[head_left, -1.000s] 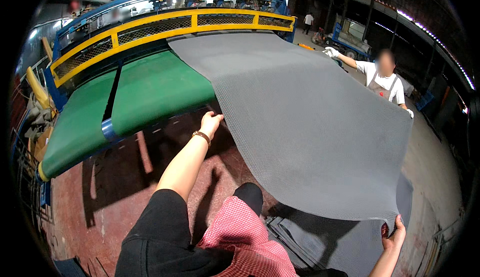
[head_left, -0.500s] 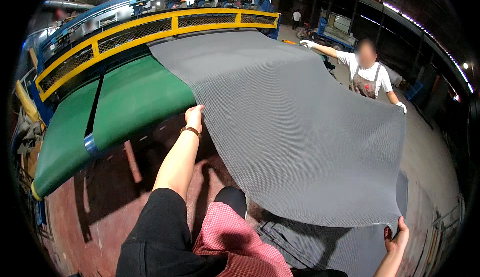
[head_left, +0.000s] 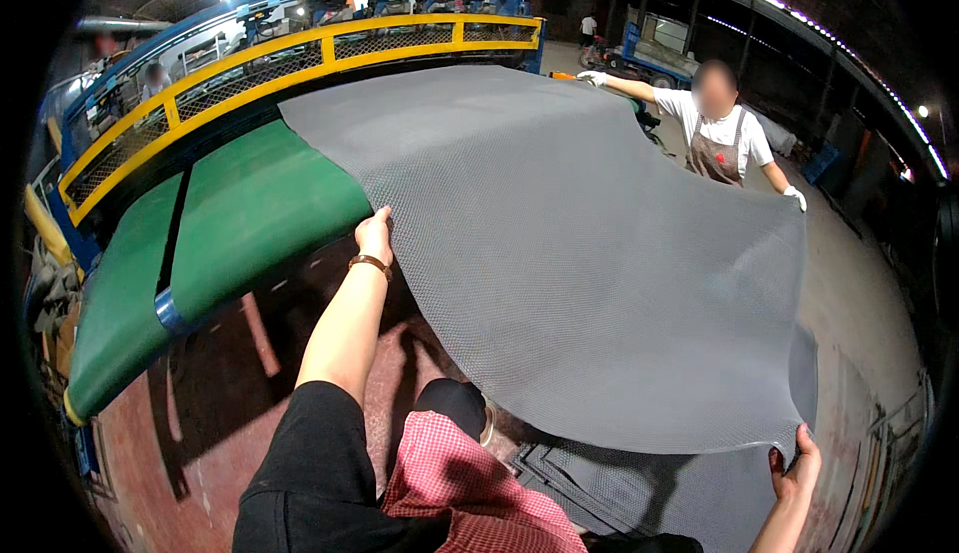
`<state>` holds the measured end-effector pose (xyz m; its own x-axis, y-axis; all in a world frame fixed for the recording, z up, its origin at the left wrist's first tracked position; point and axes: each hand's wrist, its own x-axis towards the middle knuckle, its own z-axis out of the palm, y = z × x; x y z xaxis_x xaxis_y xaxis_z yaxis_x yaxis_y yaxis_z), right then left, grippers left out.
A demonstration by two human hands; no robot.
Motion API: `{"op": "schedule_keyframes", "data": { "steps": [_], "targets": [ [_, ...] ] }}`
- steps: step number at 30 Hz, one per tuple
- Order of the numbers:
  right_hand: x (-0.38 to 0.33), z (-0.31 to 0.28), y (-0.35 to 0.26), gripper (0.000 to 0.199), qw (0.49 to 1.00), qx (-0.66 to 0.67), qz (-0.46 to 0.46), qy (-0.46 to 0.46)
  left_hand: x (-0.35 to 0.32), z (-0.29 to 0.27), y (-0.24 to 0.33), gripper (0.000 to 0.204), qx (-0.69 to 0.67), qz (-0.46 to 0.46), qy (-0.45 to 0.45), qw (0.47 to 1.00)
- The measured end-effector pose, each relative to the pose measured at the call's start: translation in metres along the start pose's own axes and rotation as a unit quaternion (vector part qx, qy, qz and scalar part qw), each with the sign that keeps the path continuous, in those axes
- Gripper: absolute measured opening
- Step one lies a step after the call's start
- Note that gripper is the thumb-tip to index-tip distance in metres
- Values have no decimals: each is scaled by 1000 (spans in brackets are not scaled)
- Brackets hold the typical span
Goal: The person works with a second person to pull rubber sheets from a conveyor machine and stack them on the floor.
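Note:
A large grey textured rubber sheet (head_left: 579, 273) comes off the machine and hangs in a broad sag before me. My left hand (head_left: 375, 236) is closed on its left edge, beside the rounded end of the green conveyor belt (head_left: 270, 193). At the sheet's near right corner, my right hand (head_left: 797, 468) grips the edge, pulling the corner to a point. Across the sheet a co-worker (head_left: 717, 138) in white gloves and a brown apron holds the far right corner with one hand. Their other arm reaches out along the far edge.
A yellow guard rail (head_left: 320, 51) with mesh runs along the blue machine at the back. Below the sheet's near edge, stacked grey sheets (head_left: 639, 488) lie on the floor. The reddish floor (head_left: 240, 423) shows under the belt. Another person (head_left: 587, 28) stands far behind.
The view has shifted slightly, so the machine and belt sit a little further left. Both my hands keep their hold on the sheet, which has barely changed shape.

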<state>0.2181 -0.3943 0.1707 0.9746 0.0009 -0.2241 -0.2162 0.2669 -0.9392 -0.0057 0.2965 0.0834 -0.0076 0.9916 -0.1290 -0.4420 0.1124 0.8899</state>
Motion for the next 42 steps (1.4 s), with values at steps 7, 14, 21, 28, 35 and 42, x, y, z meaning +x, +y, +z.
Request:
{"op": "schedule_keyframes", "data": {
  "steps": [7,14,21,28,35,42],
  "targets": [
    [13,-12,-13,23,998,-33,25,38,-16,25,15,34,-49,12,46,998],
    [57,-121,-92,16,979,193,-62,14,-4,30,60,51,13,-26,-85,996],
    [47,-243,-97,15,952,254,-169,-4,48,100,126,27,168,239,-217,931],
    [1,-352,-36,19,928,-270,-47,253,-386,288,0,35,408,489,-574,515],
    [66,-363,102,28,741,-559,111,354,-609,119,-269,46,486,401,-743,-224],
    [106,-453,141,30,720,-585,156,340,-614,101,-307,66,464,355,-802,-122]
  ]
}}
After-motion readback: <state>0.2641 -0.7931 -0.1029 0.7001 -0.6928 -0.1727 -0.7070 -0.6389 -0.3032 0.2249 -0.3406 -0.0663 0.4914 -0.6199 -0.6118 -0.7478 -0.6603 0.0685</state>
